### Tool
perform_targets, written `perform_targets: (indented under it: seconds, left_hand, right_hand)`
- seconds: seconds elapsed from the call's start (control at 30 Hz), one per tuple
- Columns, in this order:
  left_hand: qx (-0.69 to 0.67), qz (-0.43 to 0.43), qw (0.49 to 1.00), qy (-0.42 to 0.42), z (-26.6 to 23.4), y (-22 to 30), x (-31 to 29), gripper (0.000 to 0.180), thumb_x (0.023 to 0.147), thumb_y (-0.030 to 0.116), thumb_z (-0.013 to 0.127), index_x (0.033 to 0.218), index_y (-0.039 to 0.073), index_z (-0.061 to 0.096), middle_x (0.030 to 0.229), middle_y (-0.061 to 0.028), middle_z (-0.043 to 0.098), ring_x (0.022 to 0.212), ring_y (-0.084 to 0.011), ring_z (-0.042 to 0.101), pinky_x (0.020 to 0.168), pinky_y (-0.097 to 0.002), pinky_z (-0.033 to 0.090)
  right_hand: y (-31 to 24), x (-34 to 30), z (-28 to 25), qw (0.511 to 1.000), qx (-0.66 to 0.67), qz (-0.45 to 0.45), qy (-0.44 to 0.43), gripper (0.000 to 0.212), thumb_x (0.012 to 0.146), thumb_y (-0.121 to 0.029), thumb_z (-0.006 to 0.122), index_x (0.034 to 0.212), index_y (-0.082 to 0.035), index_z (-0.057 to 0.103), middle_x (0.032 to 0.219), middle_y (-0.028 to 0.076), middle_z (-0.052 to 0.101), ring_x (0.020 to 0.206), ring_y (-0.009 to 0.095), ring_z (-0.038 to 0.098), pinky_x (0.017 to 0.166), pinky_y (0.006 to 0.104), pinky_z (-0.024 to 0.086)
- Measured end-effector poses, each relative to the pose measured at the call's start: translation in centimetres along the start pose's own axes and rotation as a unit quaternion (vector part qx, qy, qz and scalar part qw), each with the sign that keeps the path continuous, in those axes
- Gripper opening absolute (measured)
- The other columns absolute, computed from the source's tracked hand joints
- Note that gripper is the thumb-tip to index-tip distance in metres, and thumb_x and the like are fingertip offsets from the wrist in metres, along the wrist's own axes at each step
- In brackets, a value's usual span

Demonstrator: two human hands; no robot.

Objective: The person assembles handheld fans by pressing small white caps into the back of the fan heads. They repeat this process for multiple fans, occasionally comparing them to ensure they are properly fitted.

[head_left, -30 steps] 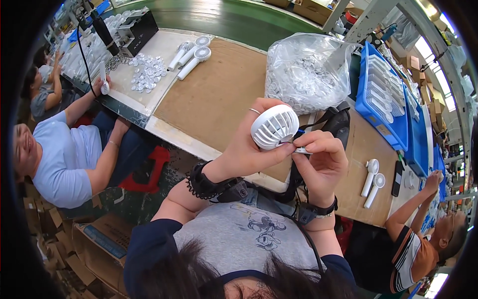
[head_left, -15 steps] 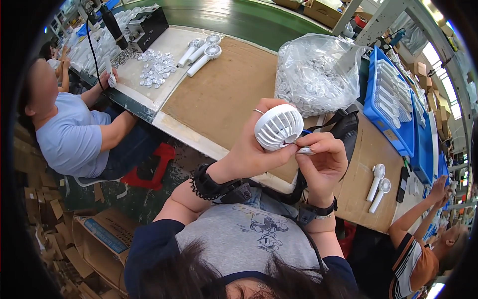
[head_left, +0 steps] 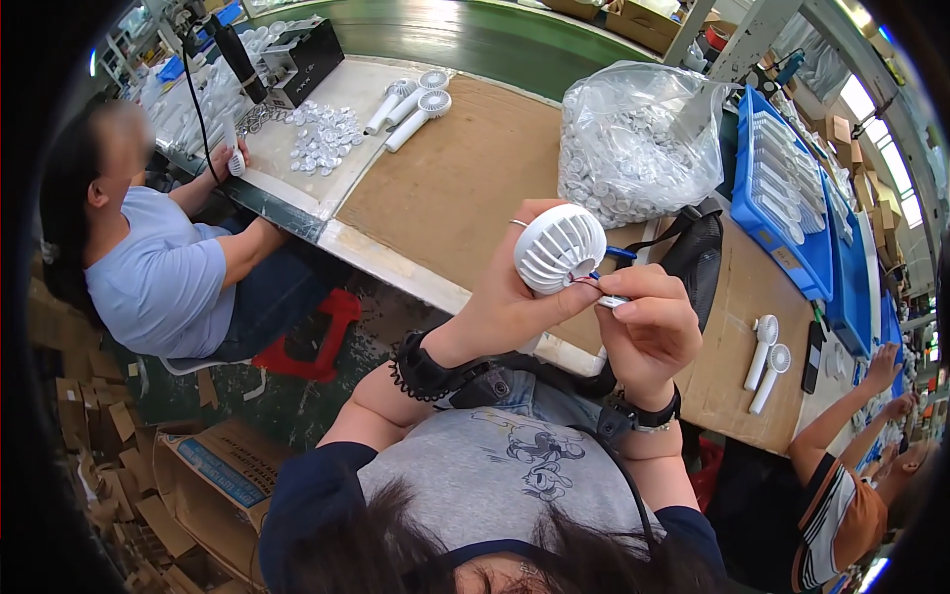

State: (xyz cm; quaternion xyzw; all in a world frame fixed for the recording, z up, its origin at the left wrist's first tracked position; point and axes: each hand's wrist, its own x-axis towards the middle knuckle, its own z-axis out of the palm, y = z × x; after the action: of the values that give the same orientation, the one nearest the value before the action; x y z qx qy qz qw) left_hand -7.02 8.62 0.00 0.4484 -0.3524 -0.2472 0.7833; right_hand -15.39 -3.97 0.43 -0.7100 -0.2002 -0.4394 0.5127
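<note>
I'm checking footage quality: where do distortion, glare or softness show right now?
Head view: the green strip bows, and the corners go black; head view: the upper-right windows look washed out, the clear bag glints; head view: the white fan head looks sharper than the outer edges.

We have a fan (head_left: 558, 243) in our left hand (head_left: 500, 297), with our right hand (head_left: 653, 332) just to its right, near the front edge of the table (head_left: 396, 265), and beyond them a cardboard sheet (head_left: 435, 188) lies on top. Farther off to our left are three handheld fans (head_left: 404, 107), a pile of discs (head_left: 325, 139) left of those, and a box (head_left: 307, 61) behind the pile. On our right, a plastic bag (head_left: 638, 153) sits left of a tray (head_left: 792, 269), while two other fans (head_left: 760, 358) lie nearer us.
</note>
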Motion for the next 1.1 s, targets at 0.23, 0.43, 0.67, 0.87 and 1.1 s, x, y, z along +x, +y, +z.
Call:
perform_targets:
  seconds: [0.23,0.43,0.67,0.87,1.1]
  left_hand:
    - [-0.016,-0.053,0.998,-0.005,-1.0,0.3,-0.6,0.056,0.079,0.004,0.061,0.123,0.008,0.026,0.1,-0.0045,0.048,0.075,-0.0064,0.052,0.058,-0.0196,0.046]
    - [-0.018,-0.027,0.999,0.016,-1.6,0.2,-0.7,0.064,0.081,0.004,0.057,0.129,0.01,0.015,0.097,-0.0062,0.049,0.059,-0.0068,0.051,0.047,-0.0192,0.043]
    - [0.009,-0.052,0.999,0.012,-2.1,-0.6,-0.2,0.073,0.082,0.005,0.053,0.133,0.01,0.001,0.093,-0.0074,0.05,0.052,-0.0075,0.05,0.044,-0.0201,0.043]
    - [0.046,-0.038,0.998,-0.021,-2.2,-2.2,0.2,0.073,0.081,0.008,0.05,0.134,0.012,0.0,0.093,-0.0082,0.051,0.053,-0.0074,0.05,0.045,-0.0198,0.044]
    - [0.041,-0.05,0.998,0.008,-2.0,-1.6,0.2,0.073,0.082,0.008,0.05,0.134,0.012,-0.001,0.094,-0.0078,0.052,0.054,-0.0073,0.051,0.046,-0.0194,0.044]
  right_hand:
    - [-0.7,0.8,0.9,0.998,-0.034,0.003,-0.048,0.03,0.069,0.015,0.06,0.09,-0.004,0.051,0.092,0.015,0.059,0.082,0.021,0.057,0.071,0.029,0.044]
    - [0.2,0.7,1.7,0.999,-0.023,-0.008,-0.047,0.033,0.068,0.015,0.061,0.095,-0.002,0.054,0.095,0.016,0.061,0.084,0.022,0.059,0.071,0.0288,0.046]
    - [0.3,0.9,1.4,0.998,-0.042,0.001,-0.044,0.031,0.065,0.012,0.065,0.092,-0.003,0.06,0.096,0.014,0.063,0.079,0.021,0.061,0.068,0.0277,0.047]
    - [0.2,0.9,0.9,0.992,-0.108,-0.025,-0.063,0.032,0.063,0.01,0.066,0.089,-0.007,0.062,0.094,0.013,0.063,0.074,0.02,0.059,0.064,0.0268,0.047]
    - [0.7,0.7,1.1,0.988,-0.131,-0.047,-0.066,0.025,0.068,0.008,0.065,0.088,-0.006,0.06,0.092,0.014,0.062,0.074,0.021,0.059,0.059,0.0252,0.046]
